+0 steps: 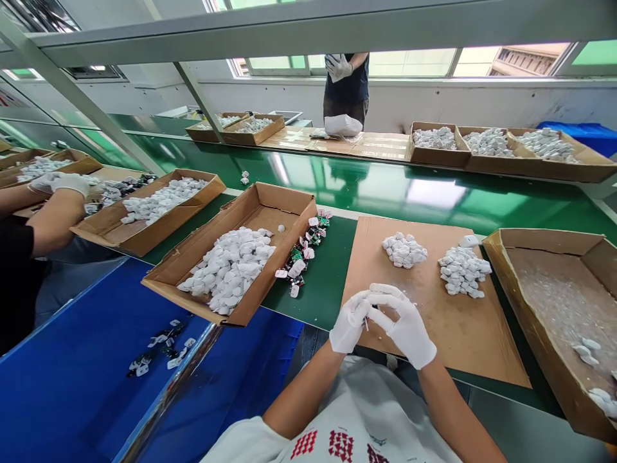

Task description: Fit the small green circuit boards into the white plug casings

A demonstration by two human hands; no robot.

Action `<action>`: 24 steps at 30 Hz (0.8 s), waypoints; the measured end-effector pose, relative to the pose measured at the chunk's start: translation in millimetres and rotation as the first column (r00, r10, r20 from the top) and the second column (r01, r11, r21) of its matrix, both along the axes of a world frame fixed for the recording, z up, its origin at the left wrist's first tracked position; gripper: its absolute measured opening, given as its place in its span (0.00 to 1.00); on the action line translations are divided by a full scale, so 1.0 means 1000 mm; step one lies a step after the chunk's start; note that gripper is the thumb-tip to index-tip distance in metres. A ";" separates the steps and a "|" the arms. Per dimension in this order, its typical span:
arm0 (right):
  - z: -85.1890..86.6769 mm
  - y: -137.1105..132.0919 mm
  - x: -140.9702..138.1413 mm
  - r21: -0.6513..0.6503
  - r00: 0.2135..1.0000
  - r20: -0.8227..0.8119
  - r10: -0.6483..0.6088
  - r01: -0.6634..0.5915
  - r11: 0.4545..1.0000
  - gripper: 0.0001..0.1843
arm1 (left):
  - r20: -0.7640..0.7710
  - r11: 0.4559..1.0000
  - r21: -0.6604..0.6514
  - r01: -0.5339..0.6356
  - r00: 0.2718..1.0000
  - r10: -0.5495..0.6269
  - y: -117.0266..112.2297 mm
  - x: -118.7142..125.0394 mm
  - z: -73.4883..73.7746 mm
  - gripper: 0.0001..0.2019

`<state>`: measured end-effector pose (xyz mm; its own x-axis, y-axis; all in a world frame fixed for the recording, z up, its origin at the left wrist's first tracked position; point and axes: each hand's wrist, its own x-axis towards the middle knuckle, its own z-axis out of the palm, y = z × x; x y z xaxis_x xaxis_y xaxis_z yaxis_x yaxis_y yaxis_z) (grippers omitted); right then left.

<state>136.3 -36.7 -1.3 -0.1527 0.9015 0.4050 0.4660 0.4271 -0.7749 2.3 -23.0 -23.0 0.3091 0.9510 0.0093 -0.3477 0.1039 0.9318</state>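
Grips of left hand (350,321) and right hand (407,325) both pinch one small part (366,318) over the cardboard sheet (448,328); two piles (405,251) lie on it, box (255,215) beside it full.

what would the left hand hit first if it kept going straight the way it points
The left hand touches the right hand at the fingertips. Past those, along its forearm's line, the nearer white pile on the cardboard sheet seems first, though depth is unclear.

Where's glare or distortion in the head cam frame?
Head view: window glare streaks the green belt; windows are blown out; wide-angle lens bows the overhead rail and stretches the right cardboard box; left hand and right hand are sharp.
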 end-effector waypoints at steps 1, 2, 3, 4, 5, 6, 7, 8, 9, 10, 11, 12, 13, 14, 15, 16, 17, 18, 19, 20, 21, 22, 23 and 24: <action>0.001 0.000 0.001 0.001 1.000 0.019 0.018 -0.018 1.000 0.08 | -0.025 1.000 0.024 0.012 1.000 -0.011 0.001 -0.003 0.000 0.24; 0.002 0.001 0.003 0.011 0.998 0.049 0.042 -0.043 0.999 0.10 | -0.052 0.998 0.048 0.027 0.998 -0.024 0.003 -0.006 0.001 0.25; 0.003 0.001 0.005 0.026 0.993 0.091 0.075 -0.078 0.997 0.13 | -0.084 0.996 0.070 0.050 0.996 -0.044 0.006 -0.009 0.003 0.28; 0.005 0.001 0.007 0.051 0.984 0.138 0.113 -0.121 0.991 0.15 | -0.118 0.993 0.088 0.080 0.991 -0.069 0.009 -0.013 0.006 0.31; 0.006 0.001 0.009 0.087 0.974 0.179 0.142 -0.159 0.983 0.16 | -0.151 0.988 0.101 0.116 0.983 -0.100 0.012 -0.016 0.009 0.35; 0.007 0.001 0.011 0.135 0.967 0.204 0.151 -0.181 0.974 0.16 | -0.178 0.983 0.105 0.151 0.975 -0.131 0.016 -0.019 0.013 0.38; 0.008 0.000 0.012 0.186 0.968 0.208 0.143 -0.182 0.966 0.16 | -0.179 0.979 0.106 0.177 0.971 -0.156 0.019 -0.022 0.017 0.40; 0.008 -0.001 0.013 0.231 0.976 0.185 0.115 -0.157 0.960 0.15 | -0.155 0.978 0.112 0.179 0.975 -0.160 0.021 -0.023 0.020 0.41; 0.007 -0.003 0.013 0.265 0.989 0.133 0.068 -0.101 0.959 0.16 | -0.109 0.983 0.116 0.140 0.986 -0.127 0.022 -0.024 0.022 0.40; 0.005 -0.005 0.013 0.280 0.998 0.063 0.009 -0.026 0.960 0.17 | -0.046 0.992 0.108 0.065 0.997 -0.060 0.021 -0.024 0.022 0.38; 0.003 -0.007 0.012 0.279 0.999 -0.008 -0.051 0.051 0.959 0.19 | 0.017 0.997 0.078 -0.022 1.000 0.020 0.019 -0.022 0.020 0.35; 0.000 -0.009 0.010 0.271 0.992 -0.070 -0.103 0.118 0.955 0.20 | 0.067 0.995 0.027 -0.101 0.993 0.099 0.015 -0.019 0.017 0.32; -0.002 -0.010 0.007 0.268 0.983 -0.121 -0.141 0.169 0.949 0.21 | 0.101 0.990 -0.053 -0.131 0.986 0.136 0.010 -0.015 0.012 0.28; -0.005 -0.011 0.004 0.274 0.974 -0.157 -0.166 0.204 0.940 0.22 | 0.130 0.990 -0.125 -0.068 0.988 0.085 0.004 -0.010 0.007 0.28; -0.007 -0.012 0.001 0.290 0.969 -0.175 -0.175 0.220 0.931 0.22 | 0.164 0.982 -0.176 0.065 0.986 -0.036 -0.003 -0.005 0.002 0.28; -0.009 -0.011 -0.002 0.311 0.969 -0.179 -0.171 0.220 0.924 0.23 | 0.208 0.970 -0.214 0.117 0.976 -0.071 -0.009 0.001 -0.002 0.29; -0.011 -0.011 -0.006 0.336 0.971 -0.176 -0.161 0.213 0.917 0.23 | 0.249 0.966 -0.234 0.109 0.967 -0.049 -0.015 0.006 -0.003 0.27; -0.012 -0.010 -0.008 0.362 0.976 -0.163 -0.145 0.196 0.911 0.23 | 0.293 0.969 -0.237 0.067 0.956 0.006 -0.019 0.011 -0.003 0.25; -0.012 -0.009 -0.010 0.384 0.981 -0.147 -0.131 0.178 0.906 0.23 | 0.325 0.972 -0.233 0.000 0.943 0.078 -0.022 0.015 -0.001 0.23; -0.013 -0.009 -0.012 0.400 0.984 -0.130 -0.121 0.164 0.902 0.23 | 0.331 0.973 -0.228 -0.042 0.936 0.118 -0.023 0.017 0.003 0.21; -0.013 -0.009 -0.012 0.409 0.986 -0.120 -0.115 0.155 0.899 0.22 | 0.324 0.972 -0.223 -0.076 0.934 0.148 -0.024 0.018 0.006 0.19; -0.012 -0.009 -0.012 0.408 0.987 -0.116 -0.111 0.149 0.901 0.22 | 0.310 0.970 -0.221 -0.100 0.936 0.167 -0.024 0.018 0.010 0.18; -0.011 -0.010 -0.012 0.397 0.987 -0.119 -0.104 0.143 0.906 0.21 | 0.292 0.969 -0.221 -0.114 0.940 0.178 -0.023 0.018 0.013 0.18; -0.010 -0.011 -0.011 0.375 0.987 -0.130 -0.094 0.136 0.917 0.21 | 0.270 0.966 -0.221 -0.133 0.943 0.192 -0.023 0.017 0.015 0.19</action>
<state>125.2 -47.6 -11.5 0.0060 0.6839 0.7295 0.4534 0.6484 -0.6116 19.0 -46.2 -8.4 0.1623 0.9797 -0.1179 -0.6248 0.1945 0.7562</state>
